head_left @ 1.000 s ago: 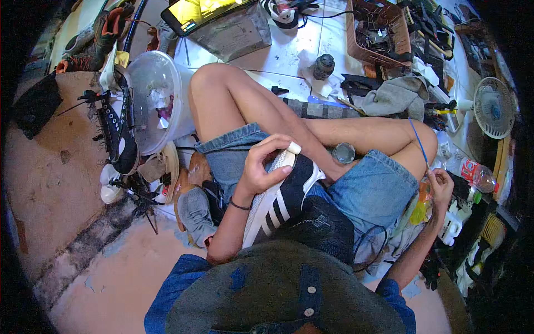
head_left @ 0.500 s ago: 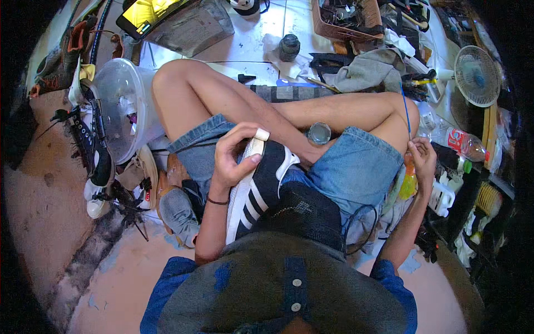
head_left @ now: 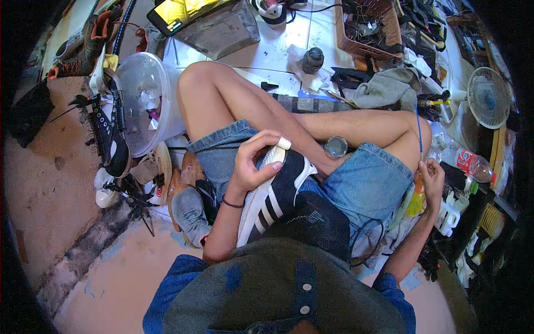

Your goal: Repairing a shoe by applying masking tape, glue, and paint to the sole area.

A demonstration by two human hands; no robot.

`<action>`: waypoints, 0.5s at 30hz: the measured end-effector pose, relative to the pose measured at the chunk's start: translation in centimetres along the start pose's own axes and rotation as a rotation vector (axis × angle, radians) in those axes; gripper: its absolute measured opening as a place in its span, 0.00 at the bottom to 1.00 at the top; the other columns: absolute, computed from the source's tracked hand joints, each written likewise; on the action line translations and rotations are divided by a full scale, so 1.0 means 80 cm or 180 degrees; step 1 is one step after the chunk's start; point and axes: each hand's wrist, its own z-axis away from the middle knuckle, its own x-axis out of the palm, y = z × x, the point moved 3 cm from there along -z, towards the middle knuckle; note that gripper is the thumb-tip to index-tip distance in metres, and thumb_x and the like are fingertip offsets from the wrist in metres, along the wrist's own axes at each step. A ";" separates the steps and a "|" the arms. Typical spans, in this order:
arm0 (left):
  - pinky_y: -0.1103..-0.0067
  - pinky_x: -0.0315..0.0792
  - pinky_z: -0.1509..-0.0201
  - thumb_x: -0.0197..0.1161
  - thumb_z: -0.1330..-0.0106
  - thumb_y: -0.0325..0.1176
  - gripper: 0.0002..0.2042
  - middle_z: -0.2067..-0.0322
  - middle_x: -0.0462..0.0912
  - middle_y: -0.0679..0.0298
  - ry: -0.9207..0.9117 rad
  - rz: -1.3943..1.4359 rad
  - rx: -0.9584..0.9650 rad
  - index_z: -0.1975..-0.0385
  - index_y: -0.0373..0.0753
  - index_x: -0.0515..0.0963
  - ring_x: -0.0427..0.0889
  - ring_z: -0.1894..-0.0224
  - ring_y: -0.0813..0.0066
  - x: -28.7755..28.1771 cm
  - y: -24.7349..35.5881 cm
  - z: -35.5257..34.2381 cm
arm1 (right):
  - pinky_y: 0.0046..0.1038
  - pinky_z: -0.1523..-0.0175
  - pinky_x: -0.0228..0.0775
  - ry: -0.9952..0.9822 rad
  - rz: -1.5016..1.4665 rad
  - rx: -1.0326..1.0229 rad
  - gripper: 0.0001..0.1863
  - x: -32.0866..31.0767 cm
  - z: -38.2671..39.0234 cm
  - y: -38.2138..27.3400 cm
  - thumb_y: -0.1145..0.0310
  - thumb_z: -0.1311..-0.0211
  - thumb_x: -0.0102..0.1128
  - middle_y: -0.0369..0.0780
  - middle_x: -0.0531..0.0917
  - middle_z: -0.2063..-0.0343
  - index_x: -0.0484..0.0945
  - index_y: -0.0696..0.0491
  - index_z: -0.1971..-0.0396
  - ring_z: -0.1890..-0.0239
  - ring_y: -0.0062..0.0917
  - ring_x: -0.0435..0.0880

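My left hand [head_left: 257,167] is closed round the end of a black sneaker [head_left: 282,181] with white stripes, which rests tilted in my lap. Its thumb presses on the white sole, and a pale end of the sole edge [head_left: 284,143] sticks out past the fingertips. Off to the right, over my thigh, my right hand [head_left: 432,179] pinches a thin blue stick [head_left: 419,131] that points upward; its lower tip is hidden in the fingers. Between my crossed legs stands a small round glass jar [head_left: 335,146].
At left are a clear plastic tub [head_left: 142,106], a dark lace-up shoe [head_left: 114,139] and a grey shoe [head_left: 189,214]. Ahead stand a grey block [head_left: 219,33], a dark bottle [head_left: 313,60] and a tool basket [head_left: 367,44]. A fan [head_left: 488,97] and plastic bottle [head_left: 473,162] are at right.
The whole view has shifted, so everything sits further right and mostly slightly lower. My left hand keeps its hold on the sneaker, and my right hand still pinches the blue stick.
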 end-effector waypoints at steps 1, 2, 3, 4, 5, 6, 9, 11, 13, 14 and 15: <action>0.77 0.69 0.44 0.67 0.48 0.33 0.19 0.55 0.78 0.54 -0.0001 0.0003 0.0006 0.58 0.27 0.77 0.78 0.51 0.67 0.000 0.001 0.000 | 0.18 0.62 0.68 -0.0043 0.0014 0.0053 0.07 0.000 0.000 -0.001 0.72 0.34 0.60 0.31 0.76 0.74 0.74 0.57 0.71 0.71 0.13 0.75; 0.77 0.69 0.44 0.67 0.48 0.33 0.19 0.55 0.78 0.54 0.0007 0.0013 -0.0006 0.58 0.27 0.77 0.78 0.51 0.67 0.001 0.002 -0.001 | 0.18 0.62 0.68 -0.0039 0.0017 0.0048 0.07 -0.001 0.000 0.000 0.72 0.34 0.60 0.31 0.76 0.74 0.74 0.57 0.71 0.71 0.13 0.75; 0.77 0.69 0.45 0.66 0.47 0.33 0.19 0.55 0.78 0.54 0.0017 0.0024 -0.0017 0.58 0.27 0.77 0.78 0.51 0.68 0.001 0.002 -0.001 | 0.18 0.62 0.68 -0.0060 0.0051 0.0137 0.06 -0.003 0.000 0.004 0.73 0.34 0.60 0.31 0.76 0.74 0.74 0.56 0.71 0.70 0.13 0.75; 0.77 0.69 0.45 0.66 0.47 0.33 0.19 0.55 0.78 0.54 0.0016 0.0033 -0.0010 0.58 0.27 0.77 0.78 0.51 0.68 0.002 0.002 -0.001 | 0.18 0.62 0.68 -0.0079 0.0090 0.0228 0.06 -0.006 -0.001 0.010 0.73 0.34 0.60 0.30 0.76 0.74 0.74 0.56 0.71 0.70 0.12 0.75; 0.77 0.69 0.45 0.66 0.47 0.33 0.19 0.55 0.78 0.54 0.0009 0.0077 -0.0010 0.58 0.27 0.77 0.78 0.52 0.68 0.002 0.002 -0.001 | 0.18 0.62 0.68 -0.0073 0.0099 0.0224 0.06 -0.011 -0.002 0.017 0.73 0.34 0.60 0.30 0.76 0.74 0.74 0.56 0.71 0.70 0.12 0.75; 0.78 0.69 0.45 0.66 0.47 0.33 0.19 0.56 0.78 0.54 0.0002 0.0121 -0.0010 0.58 0.27 0.78 0.78 0.52 0.68 0.002 0.002 -0.001 | 0.17 0.63 0.68 -0.0098 0.0103 0.0257 0.06 -0.014 -0.003 0.026 0.73 0.34 0.60 0.31 0.76 0.74 0.74 0.57 0.71 0.71 0.12 0.75; 0.78 0.69 0.46 0.66 0.48 0.33 0.19 0.56 0.78 0.54 -0.0038 -0.0057 0.0062 0.58 0.27 0.77 0.78 0.52 0.68 -0.001 0.001 -0.001 | 0.17 0.63 0.68 0.0052 0.0089 0.0141 0.06 0.000 -0.003 0.003 0.73 0.35 0.61 0.32 0.77 0.74 0.75 0.58 0.70 0.71 0.13 0.75; 0.78 0.70 0.46 0.66 0.48 0.33 0.19 0.56 0.78 0.54 -0.0023 -0.0048 0.0049 0.58 0.27 0.77 0.78 0.52 0.68 0.000 0.001 -0.001 | 0.17 0.63 0.69 0.0249 0.0074 0.0004 0.06 0.004 -0.001 -0.007 0.73 0.35 0.61 0.32 0.78 0.75 0.75 0.58 0.70 0.71 0.13 0.76; 0.78 0.70 0.46 0.66 0.48 0.33 0.19 0.56 0.78 0.54 -0.0013 -0.0038 0.0029 0.58 0.27 0.77 0.78 0.53 0.68 0.000 0.000 0.000 | 0.17 0.62 0.71 0.0393 -0.0115 0.0011 0.06 -0.003 0.003 -0.002 0.74 0.36 0.62 0.34 0.79 0.73 0.76 0.59 0.69 0.70 0.14 0.78; 0.78 0.70 0.46 0.66 0.48 0.33 0.19 0.56 0.78 0.54 -0.0005 -0.0014 0.0030 0.59 0.27 0.77 0.78 0.53 0.68 0.000 0.000 -0.001 | 0.17 0.62 0.71 0.0396 -0.0113 0.0015 0.06 -0.006 0.004 0.000 0.74 0.36 0.62 0.34 0.79 0.73 0.76 0.59 0.69 0.70 0.14 0.78; 0.78 0.70 0.46 0.66 0.48 0.33 0.19 0.56 0.78 0.54 0.0001 0.0009 0.0031 0.59 0.27 0.77 0.78 0.53 0.68 0.001 -0.001 -0.001 | 0.17 0.62 0.72 0.0361 -0.0066 0.0015 0.05 -0.009 0.005 0.002 0.75 0.37 0.63 0.34 0.80 0.72 0.76 0.60 0.69 0.69 0.14 0.79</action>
